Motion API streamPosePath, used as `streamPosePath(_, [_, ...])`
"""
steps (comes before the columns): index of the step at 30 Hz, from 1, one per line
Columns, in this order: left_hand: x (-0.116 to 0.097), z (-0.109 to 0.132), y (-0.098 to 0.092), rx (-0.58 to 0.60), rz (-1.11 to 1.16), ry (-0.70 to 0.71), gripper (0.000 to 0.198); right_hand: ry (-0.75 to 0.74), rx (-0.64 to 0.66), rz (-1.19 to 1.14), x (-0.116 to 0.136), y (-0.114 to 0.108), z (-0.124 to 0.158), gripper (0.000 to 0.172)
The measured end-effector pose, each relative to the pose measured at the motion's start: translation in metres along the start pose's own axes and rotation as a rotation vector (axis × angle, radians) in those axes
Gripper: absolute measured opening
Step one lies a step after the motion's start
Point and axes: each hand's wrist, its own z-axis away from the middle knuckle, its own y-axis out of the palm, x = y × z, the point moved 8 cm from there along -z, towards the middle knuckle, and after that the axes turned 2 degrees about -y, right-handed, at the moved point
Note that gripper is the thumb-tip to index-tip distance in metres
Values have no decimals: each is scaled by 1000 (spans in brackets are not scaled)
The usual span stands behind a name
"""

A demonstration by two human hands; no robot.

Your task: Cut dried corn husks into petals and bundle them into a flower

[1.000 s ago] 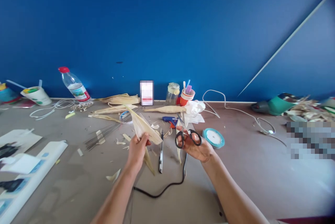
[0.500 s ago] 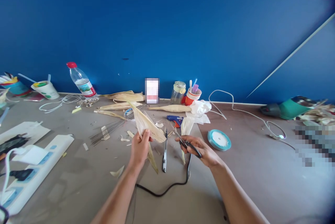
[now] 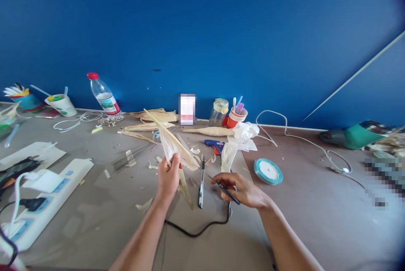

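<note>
My left hand (image 3: 168, 177) is closed around a pale dried corn husk (image 3: 173, 147), held upright above the table. Its tip points up and to the left. My right hand (image 3: 242, 188) grips black-handled scissors (image 3: 223, 188). Their blades point left toward the lower edge of the husk and are a short way from it. A black pen (image 3: 201, 183) lies on the table between the two hands. More husk pieces (image 3: 148, 127) lie on the table behind the held husk.
Behind the hands are a blue glue gun (image 3: 214, 144), its black cord (image 3: 202, 228), a teal ribbon spool (image 3: 268, 171), white tissue (image 3: 245, 131), a jar (image 3: 218, 112) and a red cup (image 3: 236, 116). A water bottle (image 3: 103, 95), thin wires (image 3: 133, 155) and a power strip (image 3: 47, 197) are left.
My right hand has turned the scissors from handles-up to blades pointing left at the husk and lowered them. The left hand keeps its hold on the husk. The view has shifted slightly left.
</note>
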Motion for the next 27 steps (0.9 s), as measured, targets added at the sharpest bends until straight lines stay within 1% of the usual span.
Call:
streamPosePath(3, [-4,2,1,8,-23,14,31,8,36,-79,-6,4,-2,28])
streamPosePath(7, [-6,4,3,39,-60,28,32,-16,61,-95,-13,9,-4,33])
streamPosePath(11, [-5,4,4,51,-54,40,33,-46,79,-120,-11,14,-7,40])
streamPosePath(15, [-7,5,5,48,-16,26,33,-40,82,-143,-10,17,-9,48])
streamPosePath(20, [-13,7,7,46,9,4,32,-55,85,-134,-12,18,-10,48])
streamPosePath(27, [-9,6,5,34,-14,9,32,-52,80,-112,-13,18,-11,53])
